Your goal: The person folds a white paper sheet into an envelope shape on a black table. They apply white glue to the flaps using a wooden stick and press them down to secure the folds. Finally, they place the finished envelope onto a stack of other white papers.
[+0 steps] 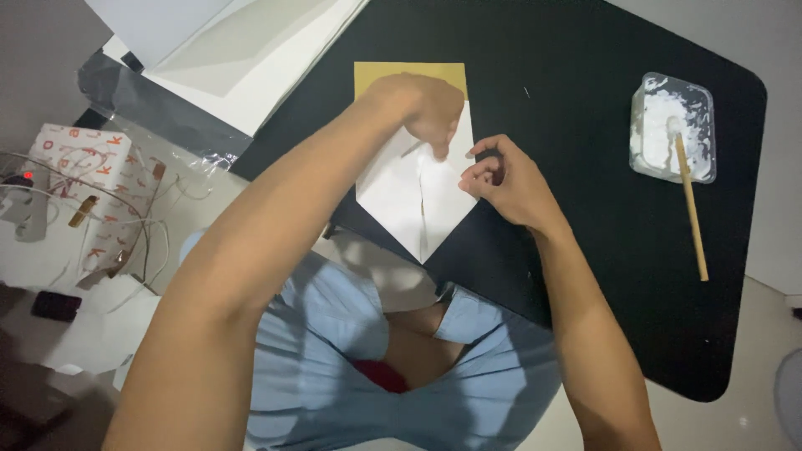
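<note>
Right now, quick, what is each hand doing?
Left hand: fingers bent, pressing down on the folded paper; holds nothing.
Right hand: fingers curled, pinching the paper's right edge.

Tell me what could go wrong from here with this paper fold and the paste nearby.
The left hand covers the flaps' meeting point on the folded paper, so the seam may crease crooked. The right hand rests at the flap's edge and could drag it. The stick leaning from the paste tub might smear the black mat.

Arms: both bare, no sleeves, watch or rings seen.
Left hand (pixel 422 104): bare, ungloved.
Right hand (pixel 505 179): bare, ungloved.
Clothing: light blue pleated garment over the lap.
</note>
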